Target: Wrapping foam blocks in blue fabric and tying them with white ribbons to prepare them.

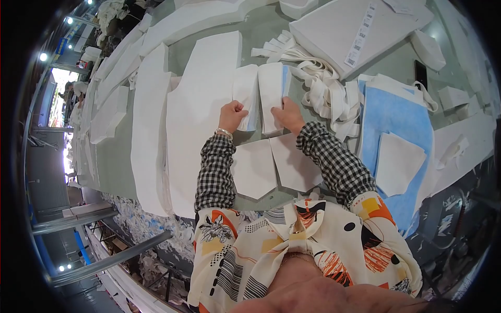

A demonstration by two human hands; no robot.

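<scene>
Two narrow stacks of cut white fabric lie side by side before me, each with some light blue at its edge. My left hand (233, 115) rests over the lower left part of the left stack (245, 86), fingers curled; whether they pinch a layer is hidden. On the right stack (270, 84), my right hand (290, 115) grips the right edge, its thumb on top and the other fingers around the side. Just below them lie two pointed white stacks, a left one (254, 168) and a right one (293, 160), the latter partly under my right forearm.
Large white cut stacks (203, 101) fill the left side of the table (113, 168). A heap of white straps (317, 86) lies right of my hands. Blue fabric (395, 113) bears a white piece (401, 162). A white block with printed labels (325, 31) and a phone (421, 74) lie beyond.
</scene>
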